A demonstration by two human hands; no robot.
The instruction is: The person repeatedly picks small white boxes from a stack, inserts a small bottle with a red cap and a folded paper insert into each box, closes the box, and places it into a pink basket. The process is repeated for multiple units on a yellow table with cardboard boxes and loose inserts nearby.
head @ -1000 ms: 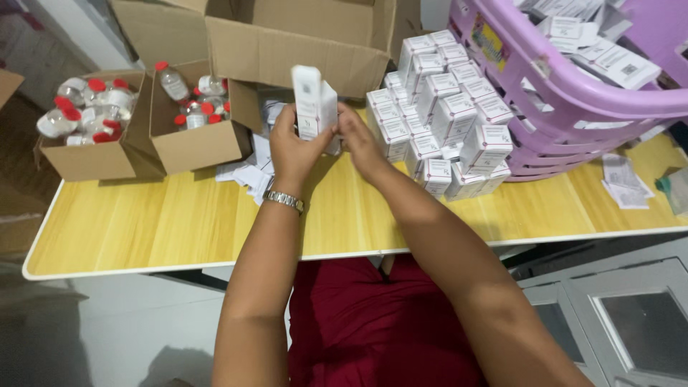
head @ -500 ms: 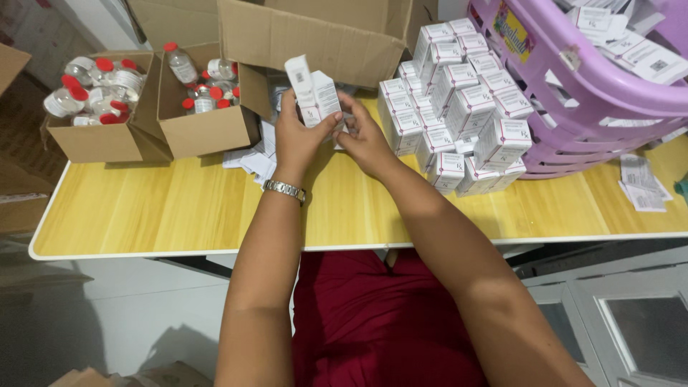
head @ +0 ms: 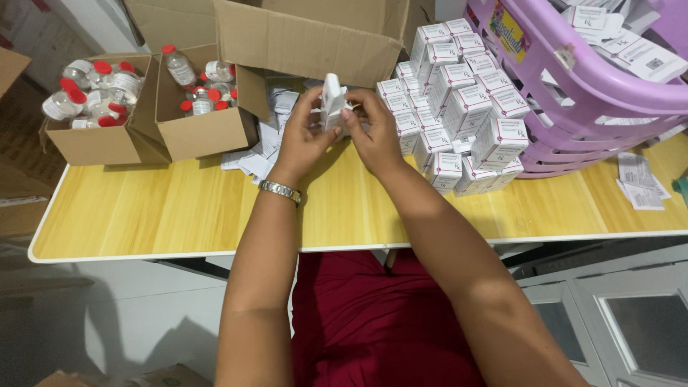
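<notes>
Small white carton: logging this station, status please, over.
Left hand and right hand both grip the small white carton above the table. Stacked cartons close right; nothing blocking.

table [head: 165, 208]: smooth wood-look | basket [head: 573, 93]: glossy plastic | carton [head: 333, 100]: matt card

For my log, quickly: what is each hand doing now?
Left hand: closed on the small white carton.
Right hand: fingers also on the same carton.

A wooden counter [head: 172, 208] carries two small cardboard boxes [head: 208, 129] of red-capped vials [head: 179, 68], a stack of white cartons [head: 466, 107], a lilac laundry basket [head: 573, 93] of cartons, and folded leaflets [head: 638, 179].
</notes>
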